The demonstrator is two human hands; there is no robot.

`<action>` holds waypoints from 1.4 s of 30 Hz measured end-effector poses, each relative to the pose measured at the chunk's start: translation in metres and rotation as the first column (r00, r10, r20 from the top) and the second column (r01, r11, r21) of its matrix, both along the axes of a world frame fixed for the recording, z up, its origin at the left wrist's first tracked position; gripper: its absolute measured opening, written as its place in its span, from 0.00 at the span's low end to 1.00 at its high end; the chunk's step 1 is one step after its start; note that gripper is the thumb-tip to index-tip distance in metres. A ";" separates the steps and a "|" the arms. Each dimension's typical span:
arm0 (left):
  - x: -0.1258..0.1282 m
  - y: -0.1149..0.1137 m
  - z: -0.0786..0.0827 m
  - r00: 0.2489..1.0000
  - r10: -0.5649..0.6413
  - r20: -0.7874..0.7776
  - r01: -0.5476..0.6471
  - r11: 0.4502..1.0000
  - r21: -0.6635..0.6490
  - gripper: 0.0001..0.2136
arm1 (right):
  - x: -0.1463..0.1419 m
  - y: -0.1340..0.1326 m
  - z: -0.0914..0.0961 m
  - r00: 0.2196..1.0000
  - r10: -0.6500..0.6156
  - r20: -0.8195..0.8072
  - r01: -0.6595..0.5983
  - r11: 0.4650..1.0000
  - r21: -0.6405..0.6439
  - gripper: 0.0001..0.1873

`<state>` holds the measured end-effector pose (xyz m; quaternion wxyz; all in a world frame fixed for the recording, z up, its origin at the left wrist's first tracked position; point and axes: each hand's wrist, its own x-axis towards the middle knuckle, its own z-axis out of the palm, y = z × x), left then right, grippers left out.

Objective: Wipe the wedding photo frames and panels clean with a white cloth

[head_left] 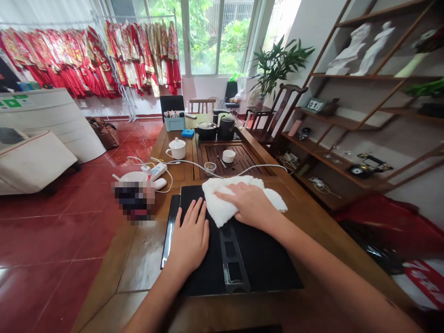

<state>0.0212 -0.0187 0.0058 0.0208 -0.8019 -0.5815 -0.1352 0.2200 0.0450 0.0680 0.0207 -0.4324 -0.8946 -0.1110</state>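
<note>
My right hand lies palm down on a crumpled white cloth, pressing it onto a flat black tray set in the wooden table. The fingers are bent over the cloth. My left hand rests flat on the left part of the same tray, fingers stretched out and together, holding nothing. A narrow slotted black strip runs down the tray between my two forearms.
Further up the table stand a white lidded cup, a small white bowl on a wooden slatted tea tray, black kettles, a power strip with white cables and a blue box. Shelves stand right, red garments hang behind.
</note>
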 end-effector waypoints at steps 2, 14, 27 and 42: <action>0.000 0.000 0.001 1.000 0.005 -0.006 -0.005 1.000 0.002 0.23 | 0.001 -0.008 0.002 1.000 0.013 0.004 -0.013 1.000 -0.019 0.32; 0.000 -0.001 0.003 0.998 -0.004 -0.070 0.001 0.999 -0.041 0.23 | 0.008 -0.067 -0.006 0.998 0.068 -0.017 -0.068 0.998 -0.003 0.34; 0.002 0.000 0.000 1.000 0.021 -0.014 -0.021 0.999 -0.025 0.23 | 0.017 -0.158 -0.023 0.978 0.182 -0.101 -0.144 0.940 0.309 0.21; 0.002 0.001 0.002 1.000 0.007 0.003 -0.007 0.999 -0.034 0.23 | 0.042 -0.020 0.014 0.984 0.016 -0.175 0.012 0.987 0.159 0.34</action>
